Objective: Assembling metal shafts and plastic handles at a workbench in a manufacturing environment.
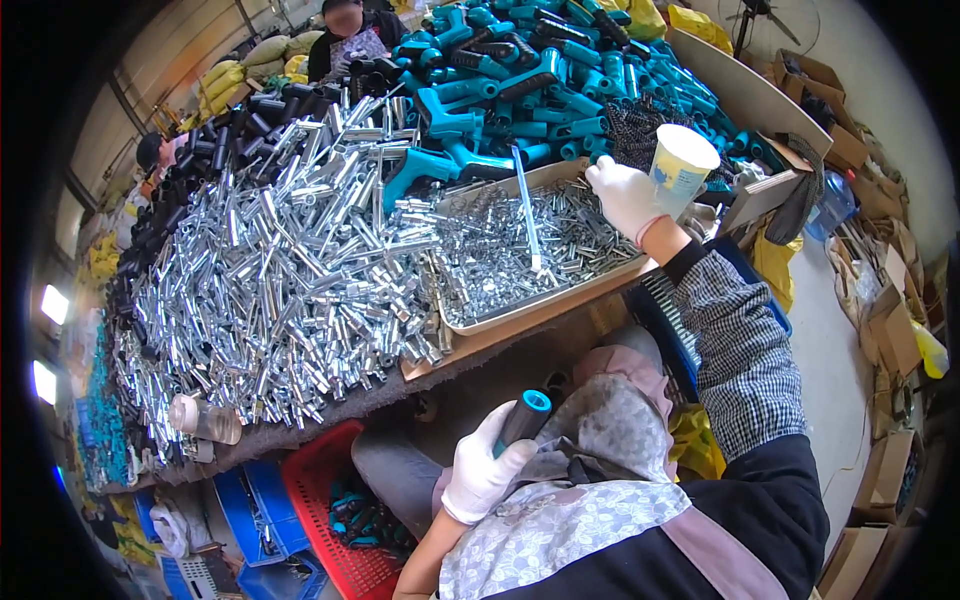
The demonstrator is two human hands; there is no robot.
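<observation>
My left hand point(478, 470), in a white glove, is wrapped round a black plastic handle point(524, 424) with a teal open end that points up, held over my lap. White-gloved too, my right hand point(624, 198) is stretched out above the right end of a shallow tray point(545, 312). Its fingers are drawn together, and whatever lies between them is hidden. Small metal parts point(490, 262) such as springs and pins fill the tray, and a pale blue strip point(527, 215) lies across them. A pale paper cup point(684, 160) stands right beside my right hand.
Silvery metal tubes point(270, 260) are heaped left of the tray, with teal plastic housings point(530, 80) piled behind. A clear bottle point(205, 418) lies at the table's edge. Below are a red crate point(330, 500) and blue bins point(262, 510). Another person point(350, 45) sits across the table.
</observation>
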